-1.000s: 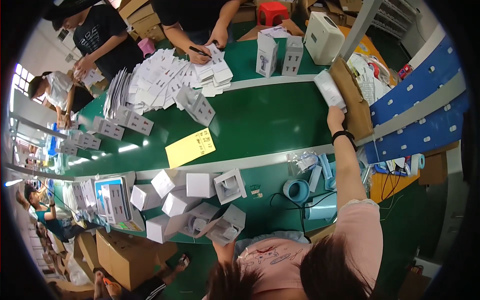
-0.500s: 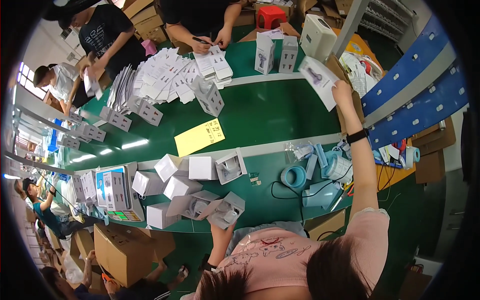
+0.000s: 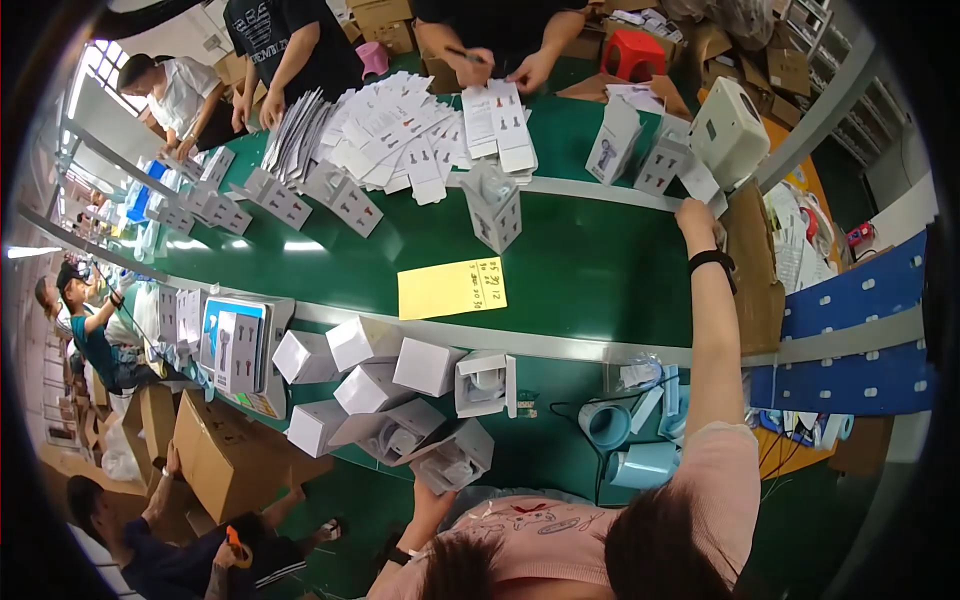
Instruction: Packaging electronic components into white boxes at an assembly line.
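At the table's near edge my left hand (image 3: 430, 505) grips an open white box (image 3: 455, 462) from below; clear wrapping and a white part show inside it. My right arm reaches far to the right across the green belt. Its hand (image 3: 697, 220) is closed at the lower edge of a white card piece (image 3: 702, 183), seen partly edge-on beside a standing printed box (image 3: 664, 165). Close to my left hand, another open box (image 3: 400, 430) holds a wrapped white item. An open box (image 3: 486, 384) with a round white part stands just beyond.
Several closed white boxes (image 3: 365, 340) stand left of centre, beside a scale (image 3: 272, 345). Light-blue cups (image 3: 605, 425) and a cable lie at right. A yellow note (image 3: 452, 289) and an open box (image 3: 492, 212) sit on the belt (image 3: 590, 270). Co-workers stand beyond piled flat cartons (image 3: 395, 140).
The view has shifted, moving the table scene rightward. My right hand has carried the printed white card piece farther away, next to the standing boxes. My left hand keeps its box.
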{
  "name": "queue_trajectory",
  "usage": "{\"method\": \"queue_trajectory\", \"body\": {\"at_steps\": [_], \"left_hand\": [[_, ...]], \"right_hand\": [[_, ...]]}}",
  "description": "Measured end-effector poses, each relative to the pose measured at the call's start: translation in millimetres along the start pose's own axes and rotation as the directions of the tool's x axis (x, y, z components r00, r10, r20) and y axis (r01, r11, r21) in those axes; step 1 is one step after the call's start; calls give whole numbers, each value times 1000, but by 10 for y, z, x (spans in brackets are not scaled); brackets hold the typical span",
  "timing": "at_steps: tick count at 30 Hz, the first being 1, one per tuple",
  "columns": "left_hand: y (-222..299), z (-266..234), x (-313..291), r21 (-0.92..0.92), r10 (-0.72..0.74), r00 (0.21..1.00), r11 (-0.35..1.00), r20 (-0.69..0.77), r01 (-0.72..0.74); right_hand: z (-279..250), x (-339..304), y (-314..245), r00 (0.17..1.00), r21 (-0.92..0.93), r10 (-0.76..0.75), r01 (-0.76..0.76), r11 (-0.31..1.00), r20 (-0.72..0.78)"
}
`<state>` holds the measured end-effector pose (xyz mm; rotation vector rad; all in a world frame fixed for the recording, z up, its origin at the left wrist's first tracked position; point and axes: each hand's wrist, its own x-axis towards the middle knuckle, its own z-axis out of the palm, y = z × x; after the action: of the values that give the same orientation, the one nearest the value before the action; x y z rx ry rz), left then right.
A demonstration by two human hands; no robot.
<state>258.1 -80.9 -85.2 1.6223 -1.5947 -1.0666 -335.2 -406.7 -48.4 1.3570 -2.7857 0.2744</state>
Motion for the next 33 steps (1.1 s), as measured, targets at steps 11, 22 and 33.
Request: {"method": "queue_trajectory", "body": {"at_steps": [11,22,33], "left_hand": [[-28,-5,74,-48,-25,987,998,157,33],[-106,169,47,107,114,993,987,24,-116],[202,151,265,-55,50,989,997,-138,-58]], "right_hand": [[-512,-483,-951,920,-24,-303,318,948,250],[246,-1148,-2135,875,885,-483,236,402,-14],[-3166,-2485,-1324,849,930,-528,195,313,-1]]}}
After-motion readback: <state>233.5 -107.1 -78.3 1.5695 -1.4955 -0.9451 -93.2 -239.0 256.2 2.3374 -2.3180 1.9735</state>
